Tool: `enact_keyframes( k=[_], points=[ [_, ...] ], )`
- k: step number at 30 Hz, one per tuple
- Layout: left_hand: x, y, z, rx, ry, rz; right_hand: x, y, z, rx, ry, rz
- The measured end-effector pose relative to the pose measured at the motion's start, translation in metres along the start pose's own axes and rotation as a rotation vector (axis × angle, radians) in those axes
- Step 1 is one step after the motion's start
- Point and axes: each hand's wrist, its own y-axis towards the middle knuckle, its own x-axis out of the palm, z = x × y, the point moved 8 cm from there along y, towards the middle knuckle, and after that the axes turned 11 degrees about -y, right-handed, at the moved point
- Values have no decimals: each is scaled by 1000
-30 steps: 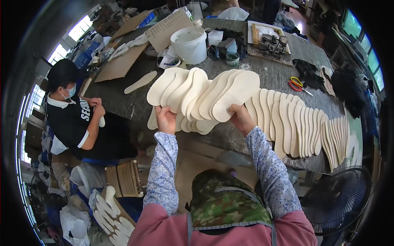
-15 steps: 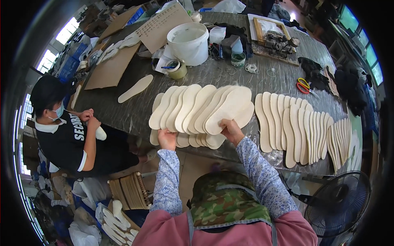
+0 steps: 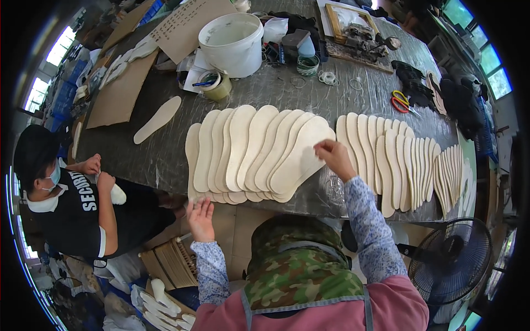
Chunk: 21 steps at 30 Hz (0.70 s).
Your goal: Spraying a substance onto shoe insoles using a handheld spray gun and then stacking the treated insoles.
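Observation:
A long fan of cream foot-shaped insoles lies overlapped on the dark table in front of me, toes away from me and heels at the near edge. By the heels at its left end, my left hand is open, fingers spread, palm up, gripping nothing. My right hand is over the forefoot edge of the rightmost insole, its fingers bent and slightly apart; whether they touch the insole I cannot tell. Further right, smaller insoles lie in overlapping rows. One single insole lies apart at the left.
A white bucket and a small glue pot stand at the back. Red-and-yellow scissors lie far right. A co-worker stands at the left holding a white piece. A black fan is at the lower right.
Both hands have let go of the fanned insoles, which now lie flatter and more evenly spread. My left hand has drawn back down and left; my right hand has moved up and right.

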Motion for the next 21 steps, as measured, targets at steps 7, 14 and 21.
enact_keyframes(
  k=[7,14,21],
  points=[
    [-20,-54,10,95,50,78,-13,145,13,-32,-588,116],
    [-10,-100,-25,20,6,68,-71,167,8,-36,-252,392],
    [45,-110,-59,-198,76,-146,-73,135,39,-39,-504,167]
  ],
)
